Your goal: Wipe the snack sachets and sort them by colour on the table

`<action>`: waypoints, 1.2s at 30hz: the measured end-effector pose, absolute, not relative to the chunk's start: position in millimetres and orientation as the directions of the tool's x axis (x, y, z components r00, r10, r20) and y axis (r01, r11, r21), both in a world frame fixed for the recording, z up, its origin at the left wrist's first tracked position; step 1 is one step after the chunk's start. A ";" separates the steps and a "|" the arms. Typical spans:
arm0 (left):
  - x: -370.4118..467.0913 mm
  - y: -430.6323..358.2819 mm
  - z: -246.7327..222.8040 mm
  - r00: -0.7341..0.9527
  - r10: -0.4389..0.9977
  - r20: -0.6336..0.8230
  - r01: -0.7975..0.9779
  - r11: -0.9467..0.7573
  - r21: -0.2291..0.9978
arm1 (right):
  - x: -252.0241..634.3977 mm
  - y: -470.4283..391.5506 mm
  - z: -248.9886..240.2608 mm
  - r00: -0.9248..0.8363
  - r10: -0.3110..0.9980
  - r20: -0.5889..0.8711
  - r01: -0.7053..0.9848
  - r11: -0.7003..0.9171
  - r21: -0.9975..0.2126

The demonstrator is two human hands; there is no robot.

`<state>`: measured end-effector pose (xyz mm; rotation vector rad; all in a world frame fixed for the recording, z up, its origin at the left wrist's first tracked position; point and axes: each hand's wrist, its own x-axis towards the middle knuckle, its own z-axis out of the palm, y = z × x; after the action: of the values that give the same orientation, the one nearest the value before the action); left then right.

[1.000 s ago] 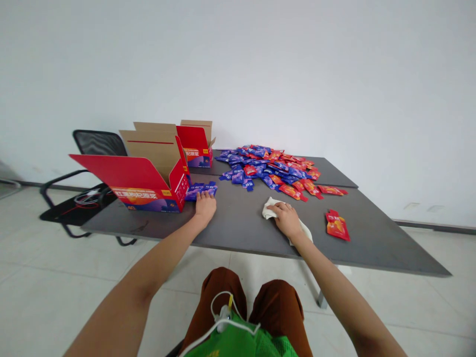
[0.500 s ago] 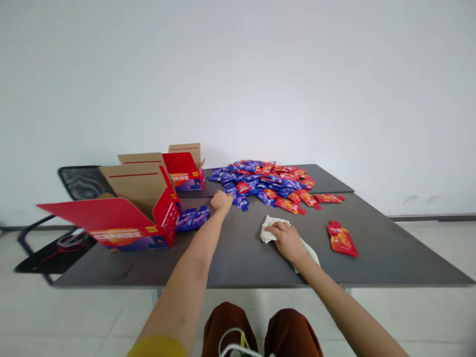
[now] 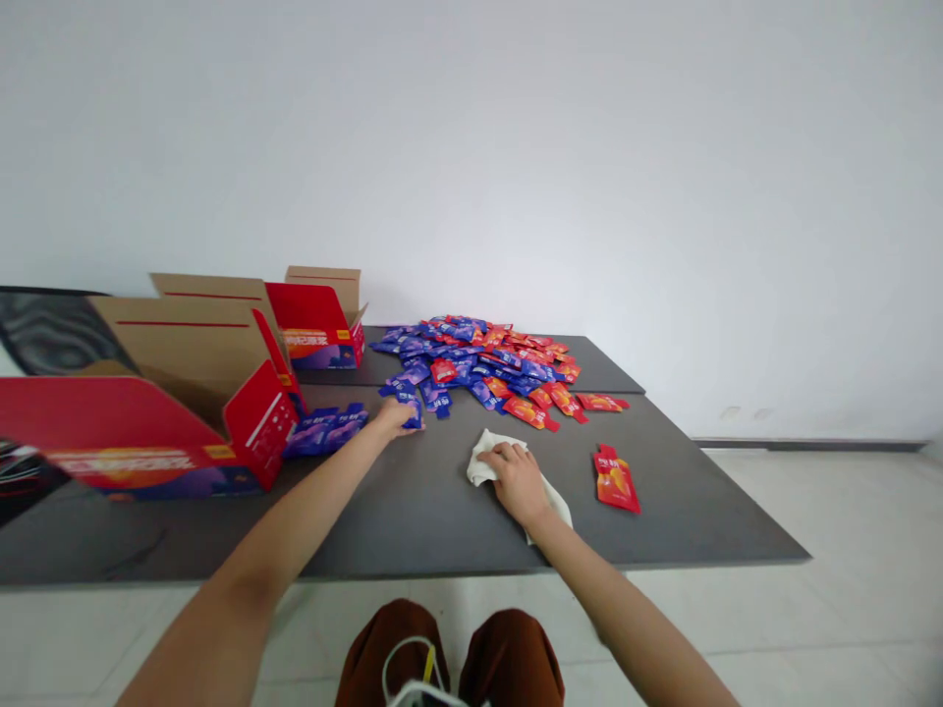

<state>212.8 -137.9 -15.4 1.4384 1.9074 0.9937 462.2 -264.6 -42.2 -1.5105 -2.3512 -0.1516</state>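
At the near edge of a mixed heap [image 3: 471,355], a left hand [image 3: 398,416] pinches a purple pouch [image 3: 408,395], likely light, soft, slick and best held by its flat sides, as the right hand [image 3: 520,481], grip unclear, rests on a white cloth [image 3: 480,469].

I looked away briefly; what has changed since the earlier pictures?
The left hand let go of the purple pouches beside the front box, moved right and forward to the pile, and now holds another purple pouch. The right hand stayed on the white cloth; the lone red pouch stayed put.
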 end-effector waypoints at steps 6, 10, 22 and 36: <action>219.5 -242.1 -35.6 -0.296 0.955 -0.015 0.731 0.237 0.640 | 472.3 -247.7 -42.8 -0.429 0.822 0.374 0.841 0.514 -0.167; 240.7 -302.3 -37.4 -0.152 0.988 0.033 0.919 0.129 0.373 | 467.5 -256.0 -42.0 -0.355 0.778 0.518 0.673 0.597 -0.436; 263.4 -394.5 -77.5 0.074 0.920 0.384 0.937 -0.196 0.288 | 423.6 -301.5 -33.8 -0.570 0.649 0.504 0.388 0.753 -0.531; 273.5 -378.5 -100.6 -0.035 0.738 0.673 0.946 -0.193 0.261 | 447.3 -230.4 -19.4 -0.451 0.876 0.169 0.861 0.477 -0.174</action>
<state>273.5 -378.5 -100.6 2.3535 2.1433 1.2671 447.3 -230.4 -19.4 -1.4929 -2.4900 0.0913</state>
